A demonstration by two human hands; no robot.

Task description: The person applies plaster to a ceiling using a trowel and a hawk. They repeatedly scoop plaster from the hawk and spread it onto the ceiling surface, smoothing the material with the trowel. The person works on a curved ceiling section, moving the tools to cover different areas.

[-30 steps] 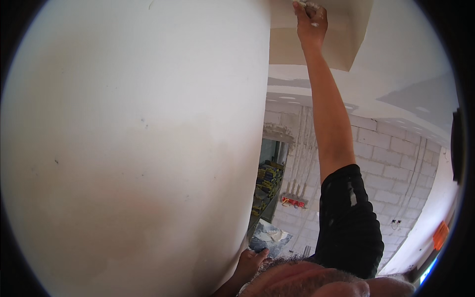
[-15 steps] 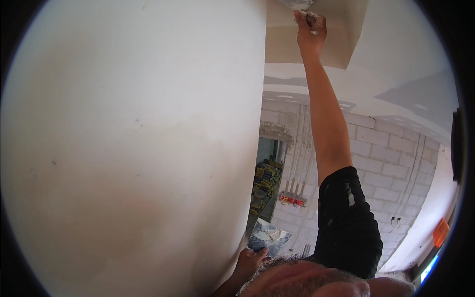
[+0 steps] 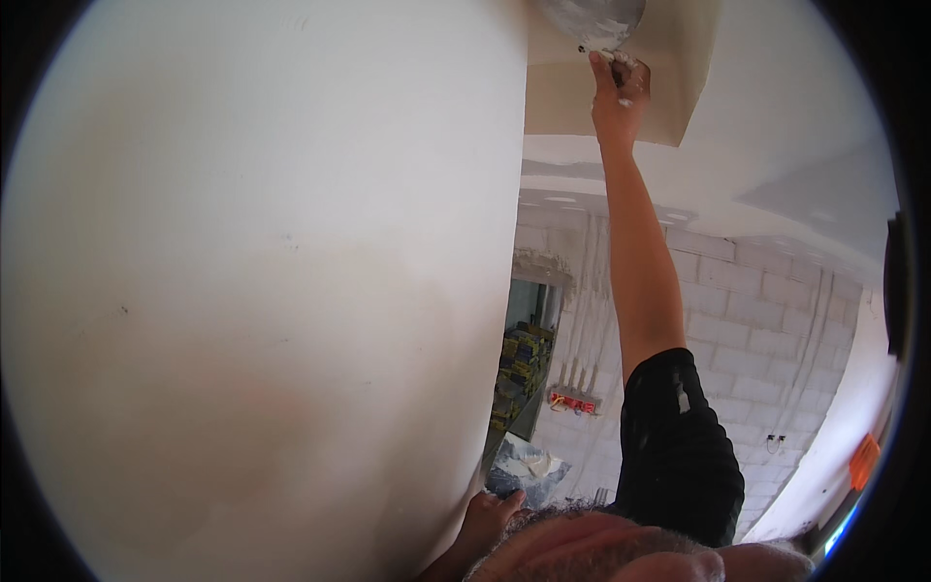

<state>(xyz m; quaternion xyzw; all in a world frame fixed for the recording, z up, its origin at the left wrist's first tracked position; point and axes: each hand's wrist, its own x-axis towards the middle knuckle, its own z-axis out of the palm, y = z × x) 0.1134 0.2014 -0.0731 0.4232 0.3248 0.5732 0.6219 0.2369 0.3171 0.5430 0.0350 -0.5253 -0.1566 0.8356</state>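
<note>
My right hand [image 3: 621, 92] is raised high on an outstretched arm in a black sleeve, fingers closed on a putty knife [image 3: 599, 17]. The knife's grey blade is smeared with filler and is cut off by the top edge. White smears show on my fingers. Low in the middle, my left hand [image 3: 493, 519] is closed on a wide metal filling blade [image 3: 529, 475], thumb on top, with a lump of pale filler [image 3: 539, 464] on its face. The handles of both tools are mostly hidden. A large smooth white wall [image 3: 272, 291] stands close on the left.
Beyond the wall's edge, a pale block wall [image 3: 747, 301] has vertical grooves and a red electrical box [image 3: 573, 401]. Yellow and dark bags [image 3: 524, 369] are stacked in a doorway. A recessed ceiling edge [image 3: 669, 116] is overhead. Something orange [image 3: 863, 461] is at far right.
My right hand and the putty knife have come slightly lower and to the right in view, so more of the blade shows. My left hand keeps its grip, nearly still.
</note>
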